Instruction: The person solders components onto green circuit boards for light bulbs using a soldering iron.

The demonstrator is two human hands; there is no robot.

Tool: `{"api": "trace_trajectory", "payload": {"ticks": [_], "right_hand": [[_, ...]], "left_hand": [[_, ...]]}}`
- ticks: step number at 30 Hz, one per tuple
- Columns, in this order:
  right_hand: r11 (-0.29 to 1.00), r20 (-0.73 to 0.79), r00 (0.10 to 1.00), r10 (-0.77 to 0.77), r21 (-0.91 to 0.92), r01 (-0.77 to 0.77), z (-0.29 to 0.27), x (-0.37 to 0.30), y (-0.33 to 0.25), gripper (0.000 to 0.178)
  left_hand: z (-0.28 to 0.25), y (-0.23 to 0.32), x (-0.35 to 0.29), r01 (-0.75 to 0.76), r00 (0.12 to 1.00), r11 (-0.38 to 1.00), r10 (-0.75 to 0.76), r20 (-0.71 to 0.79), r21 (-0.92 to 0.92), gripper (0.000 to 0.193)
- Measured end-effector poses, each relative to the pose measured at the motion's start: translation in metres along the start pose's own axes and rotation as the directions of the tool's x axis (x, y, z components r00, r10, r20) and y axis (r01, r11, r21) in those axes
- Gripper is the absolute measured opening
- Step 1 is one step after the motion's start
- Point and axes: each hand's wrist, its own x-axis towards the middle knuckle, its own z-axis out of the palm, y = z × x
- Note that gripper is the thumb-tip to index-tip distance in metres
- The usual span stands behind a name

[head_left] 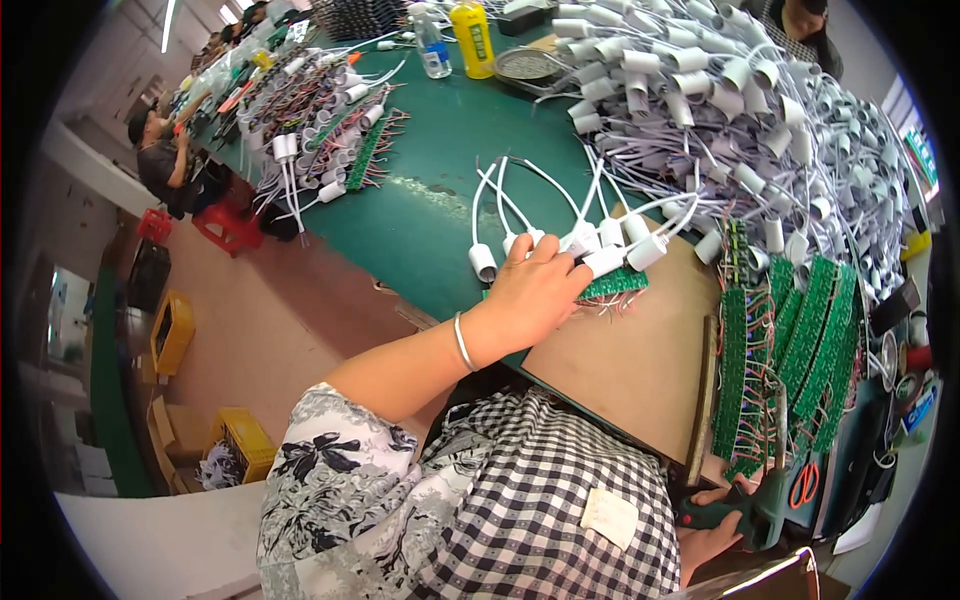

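Observation:
My left hand (538, 285) reaches over a row of white cylindrical sockets with white cables, its fingers curled around some of them. One socket (483, 262) stands just left of the fingers, another socket (648, 252) to their right. Below the fingertips lies a green circuit board strip (615, 286) with thin red and white wires along its near edge. At the lower right, my right hand (712, 525) is closed round a dark green pistol-grip tool (765, 512). A long metal rod points away from the tool, alongside the boards. Part of the grip is hidden by my fingers.
A brown board (630, 370) covers the near tabletop. Wired green circuit strips (820, 330) lie at right, near orange-handled scissors (804, 484). Behind rises a large heap of white sockets (690, 90). A yellow bottle (472, 40) and clear bottle (431, 45) stand at the back.

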Motion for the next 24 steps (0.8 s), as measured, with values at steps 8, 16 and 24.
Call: {"api": "trace_trajectory", "payload": {"ticks": [8,16,24], "right_hand": [[0.999,0.097,0.994,-0.043,0.035,0.04,-0.004,0.011,0.003,0.053],[0.997,0.088,0.996,-0.031,-0.072,0.037,0.023,0.013,-0.012,0.06],[1.0,0.12,0.992,0.029,-0.005,-0.029,0.02,0.017,-0.006,0.063]], "left_hand": [[-0.089,-0.071,-0.002,0.243,0.969,0.379,-0.066,0.236,-0.893,0.038],[-0.226,-0.211,-0.043,0.145,0.934,0.437,-0.355,-0.023,-0.888,0.043],[-0.24,-0.274,-0.044,0.564,0.648,0.75,-0.661,-0.378,-0.345,0.04]]}}
